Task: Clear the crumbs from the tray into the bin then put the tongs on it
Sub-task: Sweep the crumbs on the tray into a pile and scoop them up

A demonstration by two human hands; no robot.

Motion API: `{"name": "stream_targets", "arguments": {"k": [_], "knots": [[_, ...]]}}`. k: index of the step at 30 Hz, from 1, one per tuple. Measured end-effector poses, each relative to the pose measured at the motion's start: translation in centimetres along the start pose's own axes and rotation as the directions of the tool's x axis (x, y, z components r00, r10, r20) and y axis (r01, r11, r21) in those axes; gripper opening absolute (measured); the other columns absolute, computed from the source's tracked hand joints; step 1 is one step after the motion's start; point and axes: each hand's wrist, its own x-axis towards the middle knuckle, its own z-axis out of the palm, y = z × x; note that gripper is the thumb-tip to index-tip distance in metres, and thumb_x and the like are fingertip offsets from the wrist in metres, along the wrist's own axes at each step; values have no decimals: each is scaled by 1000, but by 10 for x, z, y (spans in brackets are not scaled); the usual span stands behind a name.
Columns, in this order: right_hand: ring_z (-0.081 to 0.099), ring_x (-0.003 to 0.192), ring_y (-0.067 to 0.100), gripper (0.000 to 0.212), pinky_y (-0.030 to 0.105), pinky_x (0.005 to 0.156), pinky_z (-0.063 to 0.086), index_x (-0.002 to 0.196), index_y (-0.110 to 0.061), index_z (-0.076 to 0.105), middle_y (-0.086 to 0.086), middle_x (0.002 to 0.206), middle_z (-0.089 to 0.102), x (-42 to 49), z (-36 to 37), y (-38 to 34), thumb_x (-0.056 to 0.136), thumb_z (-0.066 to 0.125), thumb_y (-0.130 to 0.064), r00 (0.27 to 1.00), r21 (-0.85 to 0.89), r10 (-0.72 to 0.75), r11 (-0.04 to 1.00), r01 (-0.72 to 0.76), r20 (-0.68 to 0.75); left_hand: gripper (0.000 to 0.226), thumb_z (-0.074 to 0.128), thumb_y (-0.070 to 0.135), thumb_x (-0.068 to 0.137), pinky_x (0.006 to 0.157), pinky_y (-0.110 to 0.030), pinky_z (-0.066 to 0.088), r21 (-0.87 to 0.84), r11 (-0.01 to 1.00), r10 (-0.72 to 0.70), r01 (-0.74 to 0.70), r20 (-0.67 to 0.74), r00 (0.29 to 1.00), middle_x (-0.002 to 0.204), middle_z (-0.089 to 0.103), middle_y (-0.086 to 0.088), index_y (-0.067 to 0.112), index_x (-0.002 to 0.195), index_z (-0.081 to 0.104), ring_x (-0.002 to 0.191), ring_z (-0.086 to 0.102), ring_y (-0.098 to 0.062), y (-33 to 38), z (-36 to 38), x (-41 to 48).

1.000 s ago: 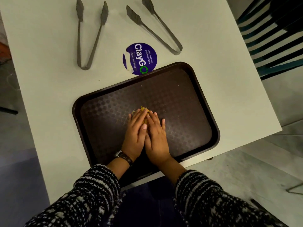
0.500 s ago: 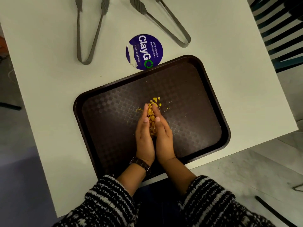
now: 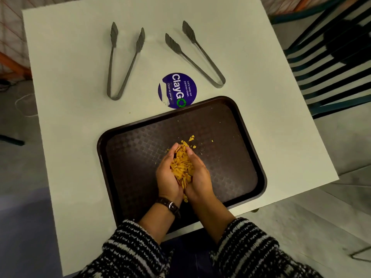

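A dark brown tray [image 3: 230, 149] lies on the white table [image 3: 70, 97], overhanging its near edge. Just above the tray's middle, my left hand [image 3: 167, 177] and my right hand [image 3: 200, 175] are pressed side by side, palms up. Together they cup a heap of yellow crumbs [image 3: 181, 167]. A few loose crumbs [image 3: 191, 138] lie on the tray just beyond my fingertips. Two metal tongs rest on the table behind the tray: one pair [image 3: 120, 73] at the left, the other pair [image 3: 198, 57] at the right. No bin is in view.
A round purple sticker [image 3: 177, 90] is on the table at the tray's far edge. A dark slatted chair [image 3: 331, 57] stands off the table's right side. Grey floor shows on both sides.
My hands lay flat, palms down, over the crumbs a second ago. They have since turned palms up, scooped the crumbs between them and lifted slightly off the tray.
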Motion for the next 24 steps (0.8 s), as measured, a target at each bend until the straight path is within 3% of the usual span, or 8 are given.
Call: {"name": "stream_targets", "arguments": {"k": [2, 5, 8, 11, 14, 18, 21, 24], "knots": [[57, 118, 34, 37, 41, 95, 51, 125, 2, 55, 22, 126, 60, 4, 1, 2, 92, 53, -13, 999, 36, 27, 999, -26, -27, 30, 39, 11, 93, 78, -25, 56, -19, 1000, -16, 15, -16, 1000, 109, 67, -9, 6, 111, 62, 95, 66, -18, 2, 2, -1], [57, 117, 33, 39, 46, 103, 44, 126, 1, 55, 21, 126, 60, 8, 4, 6, 90, 56, -14, 996, 54, 43, 998, -39, -77, 31, 41, 11, 92, 87, -30, 53, -33, 999, -33, 32, -48, 998, 114, 64, -14, 3, 116, 60, 103, 63, -24, 5, 4, -3], [59, 115, 33, 38, 46, 102, 45, 124, 2, 57, 21, 124, 61, 8, 7, 8, 88, 58, -13, 993, 64, 49, 997, -42, -110, 30, 43, 11, 92, 94, -36, 49, -47, 998, -46, 43, -66, 997, 118, 63, -18, 3, 114, 61, 108, 61, -29, 7, 4, -5], [61, 111, 33, 33, 45, 98, 48, 118, 3, 61, 21, 118, 64, 5, 10, 7, 88, 60, -12, 992, 66, 55, 997, -48, -113, 28, 43, 12, 92, 86, -31, 54, -26, 999, -28, 26, -71, 997, 115, 64, -16, 6, 110, 64, 103, 63, -26, 11, 4, -6], [68, 95, 29, 21, 42, 88, 53, 103, -1, 68, 17, 104, 69, 1, 14, 6, 87, 61, -11, 994, 45, 53, 998, -48, -98, 29, 44, 15, 92, 82, -30, 55, -47, 998, -45, 41, -78, 996, 106, 68, -12, 6, 110, 64, 94, 67, -22, 15, 5, -8], [71, 78, 24, 12, 38, 79, 58, 91, -2, 70, 13, 86, 73, -3, 21, 5, 86, 61, -8, 996, -22, 1, 1000, -3, -92, 29, 41, 15, 93, 67, -25, 58, -119, 992, -59, 50, -78, 995, 83, 74, -3, 6, 106, 65, 76, 71, -14, 18, 5, -9], [72, 74, 22, 13, 34, 71, 59, 93, 0, 69, 12, 81, 74, -6, 24, 2, 87, 61, -8, 997, -19, -4, 1000, 2, -82, 26, 43, 16, 92, 70, -27, 59, -201, 975, -110, 94, -69, 992, 85, 72, -6, 7, 100, 66, 74, 70, -16, 20, 7, -10], [72, 79, 22, 13, 35, 72, 57, 90, -3, 71, 11, 88, 74, -8, 26, 2, 85, 63, -13, 998, 9, -1, 1000, 2, -57, 27, 40, 18, 93, 71, -30, 57, -270, 954, -143, 128, -36, 989, 82, 74, -7, 8, 99, 65, 71, 71, -17, 22, 11, -13]]}}
